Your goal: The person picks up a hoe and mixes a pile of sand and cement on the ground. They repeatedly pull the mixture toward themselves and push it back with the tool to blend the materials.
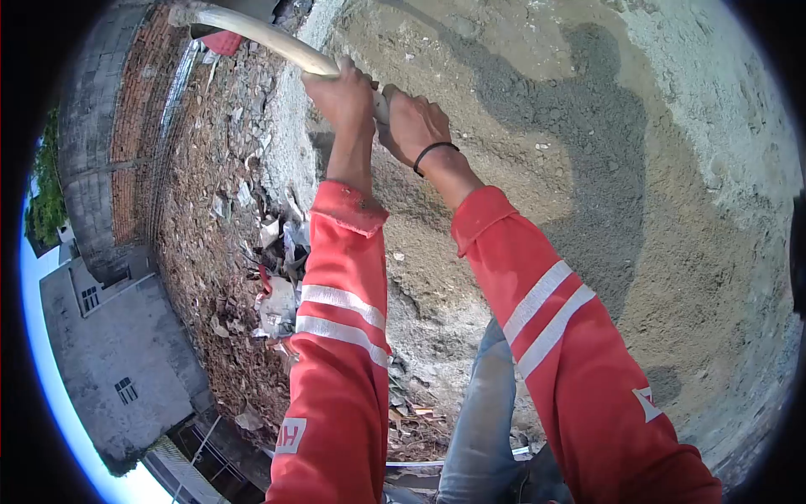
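Both hands are closed around a pale wooden handle [269, 38] that runs from the upper left of the frame down toward the upper centre. The left hand [344, 92] wraps it higher up, and the right hand [411, 124], with a dark band at the wrist, clamps it just below, the two nearly touching. The tool's head lies out of view past the top left edge, so I cannot tell what it is or whether it carries a load. Filling the centre and right of the frame is a heap of grey-brown sand and mortar mix [537, 193], with a darker grey patch in the middle beside drier, lighter material at the right. Judging by that uneven colour, the mixing looks only partly done. Rubble and scraps [277, 277] lie at the left, beside a brick wall [134, 126].
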{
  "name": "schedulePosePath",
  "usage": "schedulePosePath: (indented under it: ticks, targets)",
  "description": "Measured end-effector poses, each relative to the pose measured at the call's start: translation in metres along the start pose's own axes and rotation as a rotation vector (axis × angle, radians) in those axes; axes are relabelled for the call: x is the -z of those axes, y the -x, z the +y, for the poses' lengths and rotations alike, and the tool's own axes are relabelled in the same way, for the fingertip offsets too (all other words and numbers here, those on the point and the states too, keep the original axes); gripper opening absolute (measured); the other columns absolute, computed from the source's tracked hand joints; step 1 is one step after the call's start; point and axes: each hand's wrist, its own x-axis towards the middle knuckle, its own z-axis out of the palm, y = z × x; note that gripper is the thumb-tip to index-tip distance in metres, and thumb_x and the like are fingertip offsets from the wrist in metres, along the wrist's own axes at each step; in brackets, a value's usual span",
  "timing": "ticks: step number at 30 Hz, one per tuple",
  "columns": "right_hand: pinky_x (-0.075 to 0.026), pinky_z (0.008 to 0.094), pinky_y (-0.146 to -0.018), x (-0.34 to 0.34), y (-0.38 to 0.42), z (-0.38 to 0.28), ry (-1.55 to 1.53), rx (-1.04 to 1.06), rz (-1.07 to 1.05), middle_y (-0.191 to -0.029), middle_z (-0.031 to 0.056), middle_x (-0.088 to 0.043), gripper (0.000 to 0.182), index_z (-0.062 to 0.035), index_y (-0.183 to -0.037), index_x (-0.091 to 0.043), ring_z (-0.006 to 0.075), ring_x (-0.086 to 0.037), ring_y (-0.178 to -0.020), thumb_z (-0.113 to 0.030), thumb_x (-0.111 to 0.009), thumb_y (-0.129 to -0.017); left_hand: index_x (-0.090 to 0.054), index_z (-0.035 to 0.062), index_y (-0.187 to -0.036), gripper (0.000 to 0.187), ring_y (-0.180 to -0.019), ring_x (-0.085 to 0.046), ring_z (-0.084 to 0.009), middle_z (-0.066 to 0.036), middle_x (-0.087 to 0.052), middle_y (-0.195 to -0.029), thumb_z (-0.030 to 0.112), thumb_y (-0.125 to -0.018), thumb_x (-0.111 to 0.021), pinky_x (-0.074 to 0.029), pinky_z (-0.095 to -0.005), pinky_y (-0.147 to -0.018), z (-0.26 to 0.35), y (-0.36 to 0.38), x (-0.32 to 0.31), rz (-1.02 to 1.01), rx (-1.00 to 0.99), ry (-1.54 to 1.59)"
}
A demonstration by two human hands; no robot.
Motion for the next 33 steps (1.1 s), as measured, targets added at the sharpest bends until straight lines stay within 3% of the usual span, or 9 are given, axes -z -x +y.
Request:
schedulePosePath:
  ticks: [3, 6, 9, 11, 16, 20, 25, 31, 33]
  targets:
    - [-0.051, 0.0476, -0.079, -0.006, 0.052, 0.062, 0.062, -0.350, -0.217, -0.091, 0.0233, -0.065, 0.031, -0.0044, -0.104, -0.052, 0.0399, -0.064, -0.089, -0.017, -0.062, -0.078, -0.040, -0.0065, -0.106, 0.042, -0.076, -0.061, -0.0354, -0.023, -0.058, -0.085, 0.009, -0.075, -0.065, -0.047, -0.0444, -0.072, -0.124, 0.059, -0.023, -0.043, 0.163, -0.367]
    - [-0.051, 0.0469, -0.081, -0.032, 0.133, 0.117, 0.133, -0.682, -0.329, -0.097, 0.0214, -0.065, 0.038, -0.0057, -0.109, -0.050, 0.0379, -0.064, -0.093, -0.024, -0.065, -0.079, -0.037, -0.0034, -0.113, 0.053, -0.092, -0.063, -0.0404, -0.029, -0.060, -0.097, 0.015, -0.073, -0.066, -0.051, -0.0428, -0.080, -0.204, 0.148, -0.029, -0.428, 0.631, -0.551]
    - [-0.051, 0.0463, -0.082, -0.034, 0.162, 0.148, 0.088, -0.722, -0.343, -0.099, 0.0216, -0.065, 0.039, -0.0056, -0.109, -0.050, 0.0376, -0.063, -0.095, -0.024, -0.066, -0.079, -0.037, -0.0044, -0.113, 0.055, -0.090, -0.064, -0.0408, -0.031, -0.060, -0.097, 0.017, -0.072, -0.066, -0.052, -0.0425, -0.079, -0.201, 0.181, -0.037, -0.473, 0.622, -0.744]
    - [-0.051, 0.0457, -0.083, -0.021, 0.160, 0.149, 0.038, -0.712, -0.361, -0.100, 0.0218, -0.064, 0.040, -0.0055, -0.110, -0.050, 0.0373, -0.063, -0.096, -0.025, -0.066, -0.080, -0.043, -0.0080, -0.100, 0.028, -0.050, -0.061, -0.0270, -0.016, -0.058, -0.065, 0.006, -0.079, -0.056, -0.050, -0.0397, -0.044, -0.231, 0.186, -0.043, -0.370, 0.509, -0.522]
    - [-0.052, 0.0438, -0.082, 0.044, 0.145, 0.153, -0.018, -0.671, -0.357, -0.100, 0.0204, -0.065, 0.038, -0.0047, -0.110, -0.054, 0.0361, -0.064, -0.094, -0.026, -0.063, -0.079, -0.051, -0.0018, -0.075, 0.009, -0.050, -0.057, -0.0246, -0.013, -0.055, -0.063, 0.005, -0.081, -0.054, -0.047, -0.0372, -0.046, -0.151, 0.177, -0.079, -0.488, 0.822, -0.300]
    - [-0.052, 0.0418, -0.082, 0.112, 0.172, 0.192, -0.094, -0.631, -0.384, -0.101, 0.0186, -0.066, 0.036, -0.0039, -0.108, -0.060, 0.0333, -0.065, -0.094, -0.024, -0.063, -0.079, -0.049, -0.0077, -0.084, 0.013, -0.055, -0.059, -0.0280, -0.015, -0.056, -0.064, 0.003, -0.079, -0.053, -0.050, -0.0404, -0.051, -0.149, 0.213, -0.118, -0.404, 0.907, -0.233]
    - [-0.053, 0.0410, -0.081, 0.225, 0.259, 0.272, -0.120, -0.609, -0.332, -0.102, 0.0179, -0.066, 0.032, -0.0013, -0.107, -0.062, 0.0314, -0.066, -0.092, -0.015, -0.059, -0.078, -0.049, 0.0043, -0.099, 0.015, -0.066, -0.059, -0.0249, -0.009, -0.057, -0.072, 0.015, -0.091, -0.056, -0.055, -0.0388, -0.065, -0.175, 0.255, -0.176, -0.480, 1.117, -0.127]
    - [-0.053, 0.0435, -0.075, 0.378, 0.453, 0.402, -0.004, -0.512, -0.361, -0.093, 0.0176, -0.065, 0.032, -0.0049, -0.109, -0.059, 0.0330, -0.065, -0.087, -0.021, -0.061, -0.081, -0.053, 0.0078, -0.094, 0.022, -0.070, -0.059, -0.0232, -0.007, -0.059, -0.079, 0.025, -0.087, -0.064, -0.056, -0.0396, -0.070, -0.194, 0.416, -0.283, -0.337, 1.364, 0.029]
    - [-0.053, 0.0445, -0.073, 0.442, 0.538, 0.445, 0.101, -0.504, -0.280, -0.088, 0.0153, -0.066, 0.031, -0.0085, -0.109, -0.059, 0.0317, -0.065, -0.085, -0.021, -0.063, -0.080, -0.049, 0.0088, -0.080, 0.017, -0.063, -0.053, -0.0201, -0.003, -0.050, -0.067, 0.023, -0.089, -0.054, -0.053, -0.0386, -0.069, -0.166, 0.543, -0.334, -0.474, 1.296, 0.119]
